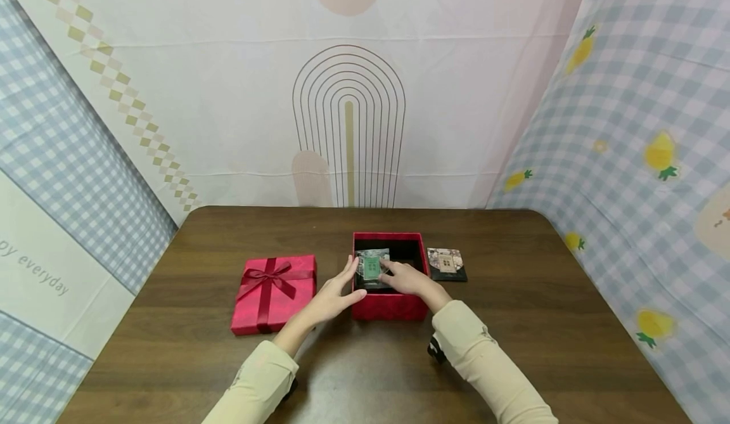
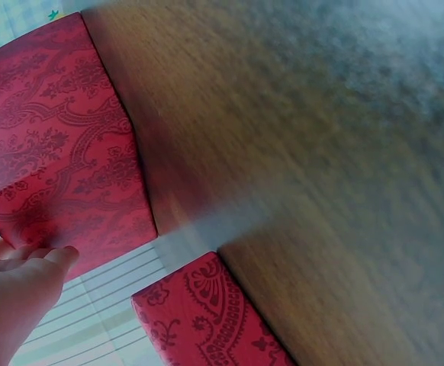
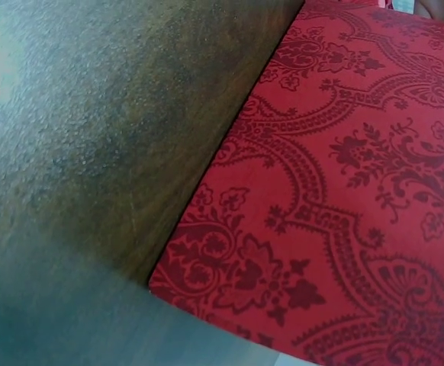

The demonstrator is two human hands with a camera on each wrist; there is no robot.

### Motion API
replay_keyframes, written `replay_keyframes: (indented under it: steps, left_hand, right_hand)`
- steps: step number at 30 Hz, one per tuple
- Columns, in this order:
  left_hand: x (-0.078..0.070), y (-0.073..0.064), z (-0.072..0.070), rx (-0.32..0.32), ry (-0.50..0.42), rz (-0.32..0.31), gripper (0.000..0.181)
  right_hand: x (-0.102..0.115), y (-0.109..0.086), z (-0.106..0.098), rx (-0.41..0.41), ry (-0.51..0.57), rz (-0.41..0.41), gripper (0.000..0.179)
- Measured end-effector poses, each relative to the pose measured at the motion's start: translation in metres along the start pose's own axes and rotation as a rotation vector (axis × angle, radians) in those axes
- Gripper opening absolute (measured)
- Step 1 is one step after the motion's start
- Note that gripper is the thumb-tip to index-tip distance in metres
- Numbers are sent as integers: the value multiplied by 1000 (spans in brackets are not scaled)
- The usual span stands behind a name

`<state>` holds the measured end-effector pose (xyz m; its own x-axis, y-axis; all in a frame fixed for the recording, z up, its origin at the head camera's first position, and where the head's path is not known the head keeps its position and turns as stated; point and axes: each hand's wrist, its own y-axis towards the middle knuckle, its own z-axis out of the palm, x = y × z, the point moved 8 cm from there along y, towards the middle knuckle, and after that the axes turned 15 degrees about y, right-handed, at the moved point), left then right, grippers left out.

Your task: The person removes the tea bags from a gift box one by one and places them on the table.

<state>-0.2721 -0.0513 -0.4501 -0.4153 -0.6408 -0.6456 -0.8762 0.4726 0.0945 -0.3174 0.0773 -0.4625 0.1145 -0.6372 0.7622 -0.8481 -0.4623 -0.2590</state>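
Observation:
A red patterned gift box (image 1: 390, 308) stands without its lid in the head view, its inside black. Within it, at the left, is a flat square packet with a green label (image 1: 372, 268). My right hand (image 1: 406, 278) reaches over the front of the box and pinches the packet's right edge. My left hand (image 1: 332, 297) is at the box's left rim, fingers extended and thumb apart, fingertips close to the packet's left edge. In the left wrist view, this hand's thumb (image 2: 63, 258) shows in front of the red box wall (image 2: 54, 137). The box wall (image 3: 359, 175) fills much of the right wrist view.
The red lid (image 1: 274, 294) with a dark red ribbon bow lies left of the box. A second packet, floral with a beige label (image 1: 447, 264), lies just right of the box. All stand on a brown wooden table (image 1: 502, 348), with a printed curtain (image 1: 239, 107) behind.

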Motion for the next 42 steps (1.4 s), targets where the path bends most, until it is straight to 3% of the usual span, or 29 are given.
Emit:
replay_keyframes:
  steps: [11, 17, 22, 26, 38, 42]
  left_hand:
    - [1, 0, 1, 17, -14, -5, 70]
    - [2, 1, 2, 16, -21, -2, 69]
    - [0, 1, 2, 18, -20, 1, 69]
    - [1, 1, 1, 13, -19, -1, 69]
    - [3, 2, 0, -13, -8, 3, 68]
    - [3, 2, 1, -9, -5, 5, 69]
  right_hand:
    - [9, 0, -13, -154, 52, -134, 38]
    - [9, 1, -9, -100, 74, -174, 38]
    - [8, 1, -5, -29, 96, -163, 41]
    - [9, 1, -5, -24, 121, -154, 41]
    - [14, -8, -29, -274, 170, -227, 36]
    - [13, -15, -34, -334, 241, -240, 38]
